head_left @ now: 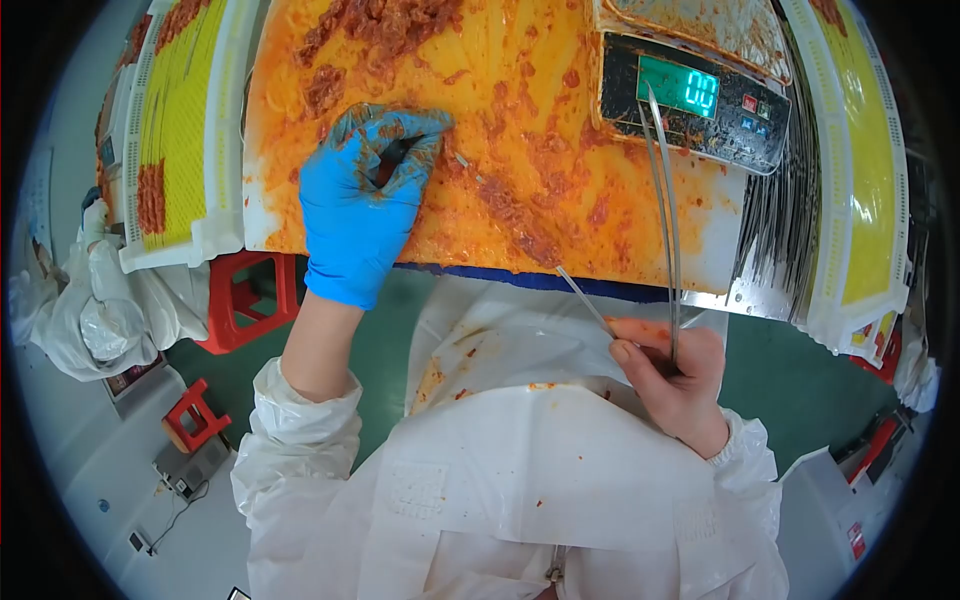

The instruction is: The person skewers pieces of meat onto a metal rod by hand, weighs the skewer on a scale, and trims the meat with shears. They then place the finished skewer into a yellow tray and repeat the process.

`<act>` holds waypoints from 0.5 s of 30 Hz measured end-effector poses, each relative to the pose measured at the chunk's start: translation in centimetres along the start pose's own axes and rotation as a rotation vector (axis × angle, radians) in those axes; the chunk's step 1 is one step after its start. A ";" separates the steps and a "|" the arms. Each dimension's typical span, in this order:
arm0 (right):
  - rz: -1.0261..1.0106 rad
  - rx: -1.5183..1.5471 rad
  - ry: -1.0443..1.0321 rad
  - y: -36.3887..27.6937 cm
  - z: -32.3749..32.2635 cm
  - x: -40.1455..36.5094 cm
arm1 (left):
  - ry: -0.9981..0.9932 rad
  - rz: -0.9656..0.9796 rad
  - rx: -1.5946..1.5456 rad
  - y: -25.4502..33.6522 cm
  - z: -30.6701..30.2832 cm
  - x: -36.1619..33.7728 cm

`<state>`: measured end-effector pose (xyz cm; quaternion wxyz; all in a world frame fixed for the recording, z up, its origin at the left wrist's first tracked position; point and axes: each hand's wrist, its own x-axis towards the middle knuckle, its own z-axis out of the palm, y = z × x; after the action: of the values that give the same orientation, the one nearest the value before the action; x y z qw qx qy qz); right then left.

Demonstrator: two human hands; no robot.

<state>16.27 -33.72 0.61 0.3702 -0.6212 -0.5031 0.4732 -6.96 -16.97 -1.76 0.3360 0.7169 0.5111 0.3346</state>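
Note:
My right hand [675, 375], bare, grips the ends of several thin metal skewers. One skewer [585, 298] points up and left over the board; red marinated meat [520, 218] is threaded along it and its tip sticks out near my left hand. Two more skewers [664, 200] rise from the same hand across the front of the scale. My left hand [370, 190], in a smeared blue glove, is closed with thumb and fingers curled together just left of the skewer's tip. Whether meat is inside its fingers is hidden.
A pile of minced-looking marinated meat [385, 30] lies on the orange-stained board [480, 235]. The scale [700, 100] reads 0.0. Bare skewers [775, 240] are bundled at its right. White-rimmed trays with yellow bases [185, 110] flank both sides. Red stools [250, 300] stand below.

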 end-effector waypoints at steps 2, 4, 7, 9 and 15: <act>0.002 0.000 -0.012 0.0 0.0 0.1 | 0.019 0.026 0.034 -0.3 0.0 0.1; 0.019 0.020 -0.034 0.0 0.4 0.4 | 0.029 0.035 0.031 -0.6 0.3 0.1; -0.034 0.043 -0.038 0.8 1.3 1.2 | 0.048 0.043 0.020 -0.6 0.2 0.0; 0.025 0.029 -0.056 0.8 0.6 0.7 | 0.047 0.067 0.059 -0.2 0.2 0.1; 0.022 -0.018 -0.033 1.1 0.9 0.7 | 0.076 0.060 0.079 -0.6 0.8 -0.1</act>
<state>15.77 -33.30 -0.79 0.3509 -0.6220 -0.5067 0.4828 -6.64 -17.02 -2.66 0.2774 0.7314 0.5147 0.3510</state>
